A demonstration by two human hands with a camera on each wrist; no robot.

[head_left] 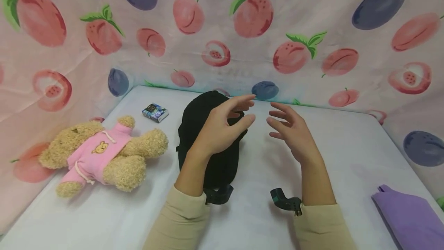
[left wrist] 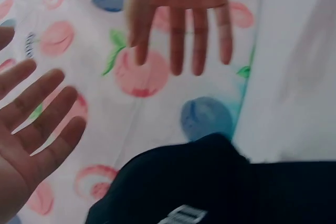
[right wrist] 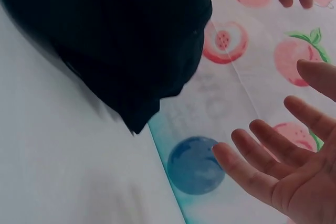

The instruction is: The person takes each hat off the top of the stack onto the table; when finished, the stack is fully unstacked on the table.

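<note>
Cap, head view: black cap [head_left: 195, 119] lay on the white tabletop [head_left: 347, 157], a little left of centre.
Cap long axis: ran roughly away from the person, toward the fruit-print backdrop [head_left: 322, 7].
Left hand, head view: left hand [head_left: 222, 126] was raised, thumb and fingers spread, nothing clamped; it crossed in front of the cap's right part.
Right hand, head view: right hand [head_left: 293, 132] was raised too, fingers apart and loosely bent, nothing held; it hung well right of the cap.
Palm gap vs cap: key relation. The gap between the hands sat right of the cap, not around it. Cap lay left and below; left hand was clearly nearer.
Neighbours: teddy bear [head_left: 107, 153] on its back at left, small box [head_left: 155, 112] near the cap's far left side, purple cloth [head_left: 409, 219] at the right edge.
Cap, left wrist view: filled the bottom right, white mark [left wrist: 186, 215] showing. Backdrop was visible between left fingers and cap, so they looked apart.
Right hand, left wrist view: at the top, fingers straight and separated.
Cap, right wrist view: upper left, pointed corner [right wrist: 137, 127] aimed down; right hand lower right, well apart, grasping nothing.
Left fingertips, right wrist view: top right corner only; grip couldn't be told from there.
</note>
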